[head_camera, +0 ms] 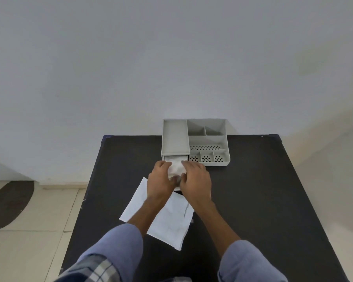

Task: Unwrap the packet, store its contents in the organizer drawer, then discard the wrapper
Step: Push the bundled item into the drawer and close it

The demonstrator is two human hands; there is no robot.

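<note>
A grey plastic organizer (208, 139) stands at the far edge of the black table (253, 190). Its drawer (167, 158) on the left side is pulled out toward me. A crumpled white bundle (176, 169) sits over the open drawer, held between both hands. My left hand (160, 180) grips its left side and my right hand (196, 182) grips its right side. The flattened white wrapper (167, 218) lies on the table under my forearms, partly hidden by them.
The organizer's right part has several open compartments, some with perforated floors (205, 147). A white wall stands right behind the table. Tiled floor with a dark mat (8, 204) lies off the table's left edge.
</note>
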